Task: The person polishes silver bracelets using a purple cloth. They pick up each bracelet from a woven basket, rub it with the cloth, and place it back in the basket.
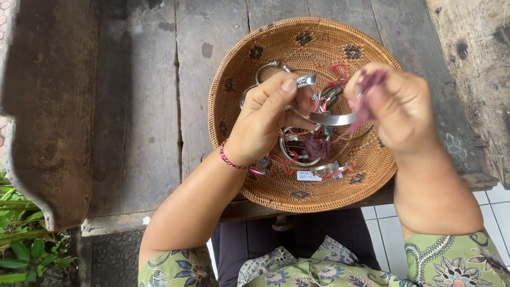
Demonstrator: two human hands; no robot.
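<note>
A: Report the state of the left hand (pixel 268 119).

B: Closed. Its fingers are curled around a silver cuff bracelet (pixel 325 116), with the thumb pressed near one decorated end. A red and white cord sits on that wrist.

A: And the right hand (pixel 399 109)?

B: Closed as well, pinching a purple cloth (pixel 367 90) against the bracelet's band (the cloth appears blurred).

A: Position of the bracelet?

B: Held between both hands, above the bowl of a round woven basket (pixel 249 79), not touching it.

A: Basket contents?

B: More silver bracelets (pixel 297 149) with red strings and small white tags, lying loose on the bottom.

A: Support surface?

B: The basket rests on a weathered wooden table (pixel 143 106), close to its near edge.
</note>
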